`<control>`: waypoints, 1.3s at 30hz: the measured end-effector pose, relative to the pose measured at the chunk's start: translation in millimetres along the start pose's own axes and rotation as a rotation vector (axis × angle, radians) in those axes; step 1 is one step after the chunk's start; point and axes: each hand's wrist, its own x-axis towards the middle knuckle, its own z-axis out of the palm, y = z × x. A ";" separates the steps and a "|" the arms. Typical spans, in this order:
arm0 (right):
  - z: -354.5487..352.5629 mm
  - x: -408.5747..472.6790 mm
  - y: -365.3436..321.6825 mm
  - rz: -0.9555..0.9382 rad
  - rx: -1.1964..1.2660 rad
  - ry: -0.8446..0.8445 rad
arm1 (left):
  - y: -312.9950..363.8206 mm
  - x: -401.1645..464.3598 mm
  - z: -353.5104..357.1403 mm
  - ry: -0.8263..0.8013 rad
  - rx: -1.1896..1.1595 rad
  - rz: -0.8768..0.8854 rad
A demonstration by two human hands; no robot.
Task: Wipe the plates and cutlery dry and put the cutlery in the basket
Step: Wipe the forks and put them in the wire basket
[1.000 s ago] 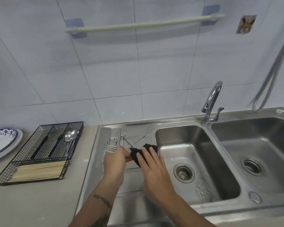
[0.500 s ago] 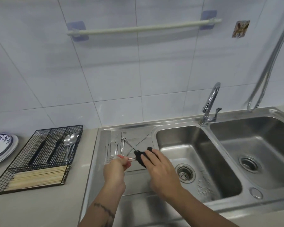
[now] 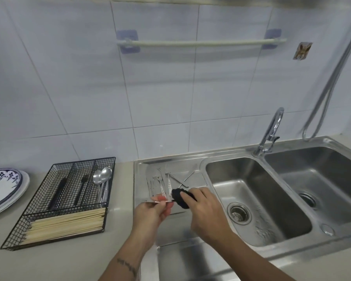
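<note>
The left hand [image 3: 150, 213] pinches a thin silver piece of cutlery [image 3: 157, 202] between thumb and fingertips, holding it level over the steel drainboard [image 3: 142, 183]; whether it is a fork, knife or spoon cannot be told. The right hand [image 3: 205, 211] is curled around a dark cloth [image 3: 179, 196], which is bunched over the right end of that piece. More cutlery [image 3: 164, 184] lies loose on the drainboard just behind the hands, forks among it, some pieces crossing others. To the left on the counter [image 3: 120, 236] sits a black wire basket [image 3: 24, 234] with compartments: two spoons [image 3: 102, 176] in the rear right one, dark-handled pieces [image 3: 58, 192] in the two beside it, and pale chopsticks [image 3: 69, 224] stacked in the long front one. Plates [image 3: 6, 191] with a blue pattern are stacked at the far left edge. Right of the drainboard are two sink bowls [image 3: 251, 179], a tap [image 3: 272, 130] between them at the back, and a hose [image 3: 332, 82] hanging by the tiled wall. A rail [image 3: 201, 43] is mounted on the wall, with a small sticker [image 3: 302, 50] to its right; its picture is too small to read.
</note>
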 end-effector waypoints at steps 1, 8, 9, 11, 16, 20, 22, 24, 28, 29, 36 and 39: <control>-0.8 2.0 -4.4 0.007 0.004 0.028 | -0.4 0.2 -4.6 0.003 -0.005 0.008; 18.7 -3.5 -32.8 -0.081 -0.037 0.015 | 1.2 6.8 -10.2 0.029 -0.083 -0.052; 20.9 -5.1 -29.7 -0.056 -0.045 0.012 | 2.7 8.7 -11.7 0.030 -0.085 -0.058; 21.8 -5.5 -24.6 0.006 -0.048 0.004 | 5.0 10.9 -16.6 0.014 -0.075 -0.073; 31.1 -9.3 -39.6 -0.048 -0.044 -0.045 | 4.3 16.6 -16.8 0.015 -0.079 -0.108; 36.2 -18.1 -26.6 -0.047 -0.033 -0.091 | -4.1 22.3 -20.7 -0.006 -0.068 -0.129; 35.4 -16.6 -19.1 0.011 -0.003 -0.100 | -9.4 25.8 -23.7 -0.015 -0.061 -0.142; 34.8 -13.1 -23.4 -0.004 0.010 -0.095 | -12.5 27.5 -24.1 -0.020 -0.059 -0.143; 34.5 -7.2 -37.4 -0.089 -0.005 -0.067 | -11.9 30.7 -23.9 -0.017 -0.048 -0.116; 34.9 -6.0 -34.3 -0.081 -0.008 -0.073 | -12.1 32.6 -25.7 -0.013 -0.041 -0.114; 35.2 6.3 -19.0 -0.032 -0.044 -0.151 | -4.0 41.8 -58.6 0.090 -0.021 -0.019; 41.5 13.7 -26.8 -0.111 -0.074 -0.155 | 3.9 48.6 -73.6 0.140 0.100 0.000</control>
